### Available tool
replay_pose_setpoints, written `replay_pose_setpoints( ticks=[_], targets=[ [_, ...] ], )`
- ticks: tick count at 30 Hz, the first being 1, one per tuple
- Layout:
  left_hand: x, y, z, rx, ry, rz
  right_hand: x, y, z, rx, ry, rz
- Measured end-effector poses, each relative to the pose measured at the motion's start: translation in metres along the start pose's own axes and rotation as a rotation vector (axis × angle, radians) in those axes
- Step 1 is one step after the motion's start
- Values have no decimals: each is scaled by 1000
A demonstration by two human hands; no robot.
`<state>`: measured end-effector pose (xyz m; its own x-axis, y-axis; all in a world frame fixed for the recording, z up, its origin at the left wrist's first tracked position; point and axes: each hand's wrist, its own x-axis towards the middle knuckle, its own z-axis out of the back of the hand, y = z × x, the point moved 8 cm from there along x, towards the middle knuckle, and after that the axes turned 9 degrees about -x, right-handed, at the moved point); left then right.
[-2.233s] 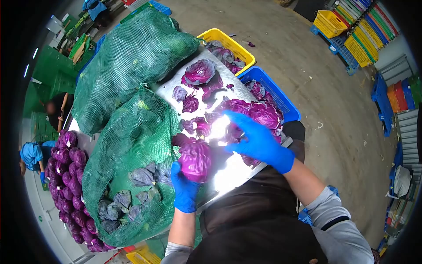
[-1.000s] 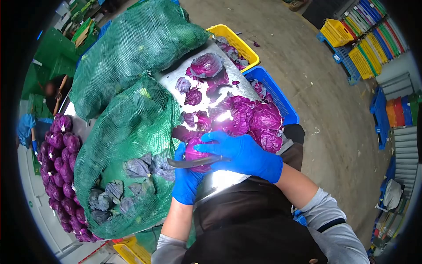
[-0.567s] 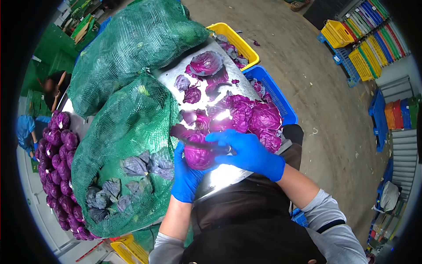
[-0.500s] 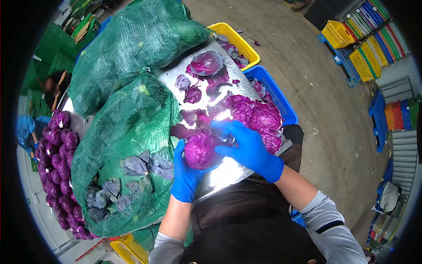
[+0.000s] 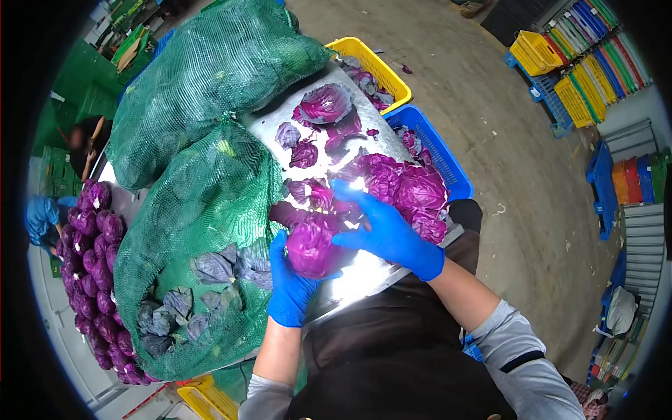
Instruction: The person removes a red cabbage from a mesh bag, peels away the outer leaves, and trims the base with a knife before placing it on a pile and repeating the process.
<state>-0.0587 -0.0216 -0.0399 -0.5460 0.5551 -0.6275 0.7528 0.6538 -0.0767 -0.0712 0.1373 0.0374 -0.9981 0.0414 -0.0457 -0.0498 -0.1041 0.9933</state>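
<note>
A round red cabbage [image 5: 312, 248], bright purple, rests in my left hand [image 5: 290, 290], whose blue-gloved fingers curl under and around it. At its right side is my right hand [image 5: 394, 236], also gloved in blue, with thumb and fingers spread apart and the thumb tip right at the cabbage. Loose purple leaves [image 5: 311, 192] lie on the metal table [image 5: 269, 126] just beyond the cabbage. A heap of peeled leaves [image 5: 413, 187] is piled past my right hand, and a large curled leaf [image 5: 327, 103] lies farther up the table.
On the left, an open green mesh sack [image 5: 203, 189] holds dull cabbages [image 5: 168, 311]; a full sack [image 5: 210, 84] lies behind it. Stacked purple cabbages [image 5: 94, 280] stand far left, near two people. A yellow crate [image 5: 399, 80] and a blue crate [image 5: 455, 168] with leaves flank the table.
The cabbage and my left hand have shifted slightly left and down. My right hand has moved a little left, its fingers still spread beside the cabbage.
</note>
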Motion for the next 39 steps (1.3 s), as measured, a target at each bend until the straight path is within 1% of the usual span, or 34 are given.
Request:
replay_pose_setpoints(
  ticks=[2, 3, 5, 6, 8, 9, 10, 11, 12, 13, 14, 16, 17, 18, 20, 21, 24, 28, 30, 34, 37, 39],
  targets=[
    [1, 6, -3, -132, 28, 74, 3, 19, -7, -232, 89, 150],
    [2, 7, -3, -129, 30, 76, 3, 19, -6, -234, 85, 152],
    [2, 6, -5, -146, 93, 41, 1, 13, -2, -109, 46, 95],
    [3, 7, -6, -148, 92, 40, -1, 5, -3, -110, 48, 94],
    [5, 7, -5, -422, -10, 20, -3, -7, 6, 176, -33, 48],
    [4, 5, -6, -426, -8, 14, -12, -15, 9, 341, -31, -68],
    [1, -1, -4, -298, -39, -64, -16, -8, 16, 341, -25, -70],
    [-2, -8, -2, -169, -71, -142, -20, -3, 17, 361, 55, -80],
    [-1, -13, 4, -169, -67, -148, -22, 5, 19, 379, 134, -83],
    [-1, -14, -5, -246, 79, -79, -23, 6, 23, 75, 203, -219],
    [-3, -12, -13, -321, 218, -1, -22, 3, 20, 77, 195, -223],
    [2, -9, -11, -355, 175, -1, -16, 35, 10, -556, 18, 310],
    [4, -8, -9, -388, 142, -2, -13, 43, -1, -522, 61, 279],
    [5, -7, -7, -421, 111, -6, -13, 43, -5, -523, 60, 281],
    [0, -6, -14, -371, 137, -15, -10, 25, -11, -300, 117, 62],
    [-2, -5, -19, -319, 162, -16, -13, 39, -9, -530, 41, 297],
    [-1, -7, -18, -230, 219, -31, -12, 47, -12, -504, 83, 329],
    [2, -4, -13, -252, 199, -19, -15, 52, -10, -557, 72, 331],
    [6, -2, -16, -354, 126, -65, -15, 53, -9, -504, 51, 354],
    [2, -1, -24, -359, 134, -51, -15, 45, -9, -502, 28, 358],
    [2, -1, -24, -347, 126, -41, -13, 40, -3, -466, 43, 297],
    [2, -6, -12, -178, 61, -108, -12, 31, -12, -480, 258, 234]
  ],
)
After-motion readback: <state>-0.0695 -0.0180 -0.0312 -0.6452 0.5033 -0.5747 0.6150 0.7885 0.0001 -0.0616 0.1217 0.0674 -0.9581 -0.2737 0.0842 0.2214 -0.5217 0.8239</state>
